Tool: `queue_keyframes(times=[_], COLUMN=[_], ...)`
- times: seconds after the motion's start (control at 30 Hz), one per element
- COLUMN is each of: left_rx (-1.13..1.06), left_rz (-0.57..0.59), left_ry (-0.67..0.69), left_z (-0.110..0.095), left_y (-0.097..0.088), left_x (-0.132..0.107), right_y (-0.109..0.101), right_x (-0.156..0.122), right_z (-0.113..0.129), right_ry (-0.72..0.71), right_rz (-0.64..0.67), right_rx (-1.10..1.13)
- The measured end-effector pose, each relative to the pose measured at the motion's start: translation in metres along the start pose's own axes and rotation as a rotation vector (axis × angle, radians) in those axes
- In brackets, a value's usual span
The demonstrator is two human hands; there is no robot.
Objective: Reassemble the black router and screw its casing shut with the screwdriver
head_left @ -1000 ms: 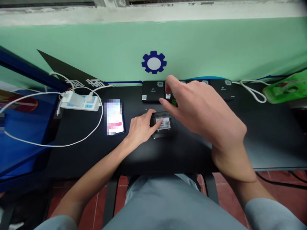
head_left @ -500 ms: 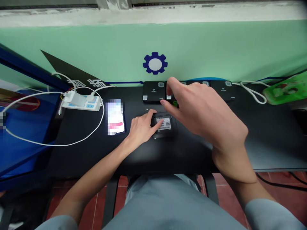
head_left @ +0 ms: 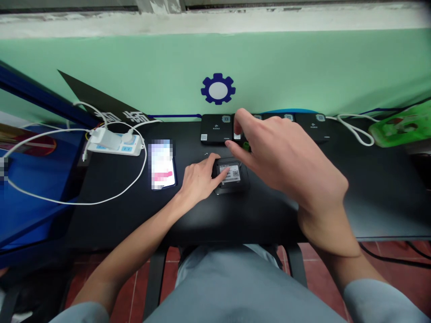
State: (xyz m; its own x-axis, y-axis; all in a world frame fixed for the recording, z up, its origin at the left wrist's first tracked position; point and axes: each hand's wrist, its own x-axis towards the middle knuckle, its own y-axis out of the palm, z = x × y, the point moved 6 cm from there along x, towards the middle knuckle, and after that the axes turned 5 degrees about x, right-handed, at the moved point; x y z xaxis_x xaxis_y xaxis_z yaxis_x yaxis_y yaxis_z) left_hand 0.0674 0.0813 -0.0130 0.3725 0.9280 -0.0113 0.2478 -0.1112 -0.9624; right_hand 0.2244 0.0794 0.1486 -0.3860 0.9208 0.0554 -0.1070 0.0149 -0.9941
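Note:
My left hand (head_left: 198, 180) grips the left side of a small black square device (head_left: 232, 189) on the black table, thumb lying across its white label. Above the device's far right corner is my right hand (head_left: 279, 154), fingers curled and closed. A bit of a green tool (head_left: 246, 146) shows beneath that hand; most of it is hidden, so its kind is unclear. A tiny shiny piece, perhaps a screw (head_left: 206, 154), lies just beyond my left fingers.
Several flat black boxes (head_left: 215, 128) line the wall, partly behind my right hand. To the left are a lit phone (head_left: 162, 163), a white power strip (head_left: 133, 146) and a looped white cable (head_left: 134, 179). A green packet (head_left: 402, 125) and another white cable (head_left: 357, 130) lie far right.

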Motion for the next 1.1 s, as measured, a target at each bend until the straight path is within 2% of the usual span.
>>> queue_keyframes(times=[1.1], left_rx=[0.023], left_rz=[0.008], left_ry=[0.008], left_z=[-0.0012], left_y=[0.0005], left_x=[0.0008], right_y=[-0.0002], right_x=[0.0022], right_z=[0.0041], right_ry=[0.045], right_rz=[0.023], right_rx=[-0.018])
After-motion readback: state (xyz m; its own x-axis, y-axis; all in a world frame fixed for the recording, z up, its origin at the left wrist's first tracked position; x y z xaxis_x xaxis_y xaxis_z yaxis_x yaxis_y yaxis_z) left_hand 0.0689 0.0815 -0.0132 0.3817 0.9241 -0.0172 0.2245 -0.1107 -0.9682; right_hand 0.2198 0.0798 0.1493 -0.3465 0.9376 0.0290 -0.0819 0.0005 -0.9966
